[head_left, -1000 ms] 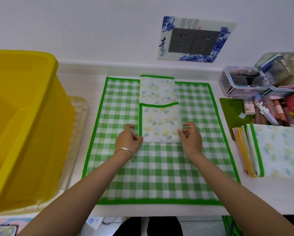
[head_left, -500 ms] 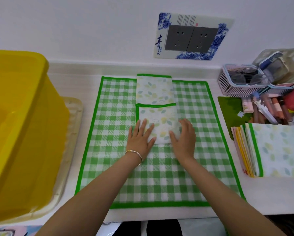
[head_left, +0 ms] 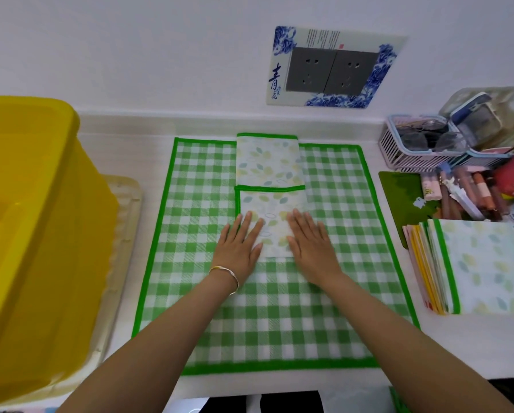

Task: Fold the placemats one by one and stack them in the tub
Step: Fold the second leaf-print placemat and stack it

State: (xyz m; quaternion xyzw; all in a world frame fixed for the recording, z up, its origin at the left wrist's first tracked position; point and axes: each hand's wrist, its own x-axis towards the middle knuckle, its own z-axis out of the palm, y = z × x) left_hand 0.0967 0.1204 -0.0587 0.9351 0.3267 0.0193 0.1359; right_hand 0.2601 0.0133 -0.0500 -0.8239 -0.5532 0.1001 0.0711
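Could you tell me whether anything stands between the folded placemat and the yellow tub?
Nothing visible does. The folded placemat lies under the left hand and right hand on the checked mat; toward the yellow tub lie only that mat and a flat cream tray.

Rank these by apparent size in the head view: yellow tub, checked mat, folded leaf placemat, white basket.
1. checked mat
2. yellow tub, though cropped and nearer, so unsure against the mat
3. folded leaf placemat
4. white basket
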